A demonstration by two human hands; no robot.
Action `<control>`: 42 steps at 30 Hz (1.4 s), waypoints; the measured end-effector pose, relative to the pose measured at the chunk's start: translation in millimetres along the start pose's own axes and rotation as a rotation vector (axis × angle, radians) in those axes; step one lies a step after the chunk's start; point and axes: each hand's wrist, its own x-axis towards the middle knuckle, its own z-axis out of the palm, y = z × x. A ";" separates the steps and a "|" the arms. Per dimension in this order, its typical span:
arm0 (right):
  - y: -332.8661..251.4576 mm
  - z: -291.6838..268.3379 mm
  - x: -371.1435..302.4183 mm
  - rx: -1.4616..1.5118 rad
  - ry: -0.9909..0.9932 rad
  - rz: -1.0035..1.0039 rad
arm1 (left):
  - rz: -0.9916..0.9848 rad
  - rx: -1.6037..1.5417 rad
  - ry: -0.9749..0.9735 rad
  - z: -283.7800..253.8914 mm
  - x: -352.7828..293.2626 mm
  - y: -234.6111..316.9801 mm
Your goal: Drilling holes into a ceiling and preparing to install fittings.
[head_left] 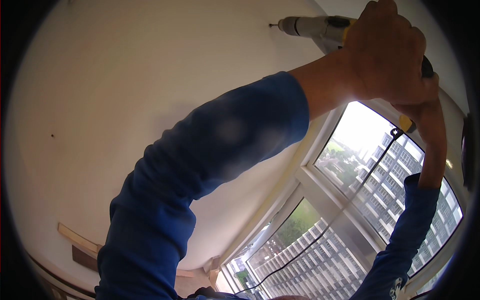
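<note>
A grey power drill (316, 29) with yellow and black parts is held up high, lying nearly level. Its thin bit meets the pale wall (150, 60) at a small dark spot; how deep the tip sits cannot be made out. My left hand (384, 55) is closed round the rear of the drill body. Just below it my right hand (426, 107) is wrapped about the drill's grip, its fingers partly hidden behind my left hand and wrist. From the yellow-and-black foot of the grip a black power cord (327, 226) hangs toward the lower middle.
Framed windows (345, 210) fill the lower right, with tall buildings (300, 255) and trees outside. A small dark hole (52, 135) marks the wall at left. Wooden pieces (77, 236) show low on the left. Something dark (468, 150) stands at the right rim.
</note>
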 end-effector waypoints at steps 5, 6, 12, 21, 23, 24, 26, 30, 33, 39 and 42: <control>1.7 1.3 -2.5 0.003 -0.023 0.125 | 0.034 -0.117 -0.079 -1.4 1.7 -9.0; 1.0 2.1 -2.4 0.007 -0.023 0.126 | 0.033 -0.050 -0.047 0.3 0.3 -5.7; -13.9 0.7 4.3 0.151 -0.063 -0.001 | -0.228 0.281 -0.207 84.9 12.5 -26.2; -6.4 4.2 4.8 0.244 -0.083 0.060 | -0.059 0.054 -0.029 29.2 1.9 -9.3; -16.1 2.4 4.2 0.239 -0.126 0.103 | -0.056 0.082 -0.072 27.4 4.5 -9.0; -14.9 1.8 5.4 0.250 -0.123 0.101 | -0.068 0.100 -0.115 26.8 5.4 -9.2; -12.2 7.6 11.1 0.413 -0.148 0.048 | -0.074 0.131 -0.166 24.7 6.0 -14.1; -10.3 8.3 8.7 0.570 -0.102 -0.033 | -0.165 0.207 -0.217 26.1 5.8 -18.7; -18.3 10.1 8.0 0.574 -0.106 0.012 | -0.143 0.190 -0.205 22.1 5.2 -23.4; -12.5 -13.2 -8.4 0.585 -0.057 -0.011 | -0.081 0.175 -0.153 36.5 21.6 -6.7; -7.4 -36.8 -56.0 0.651 -0.097 0.114 | -0.072 0.165 -0.335 41.7 36.5 47.6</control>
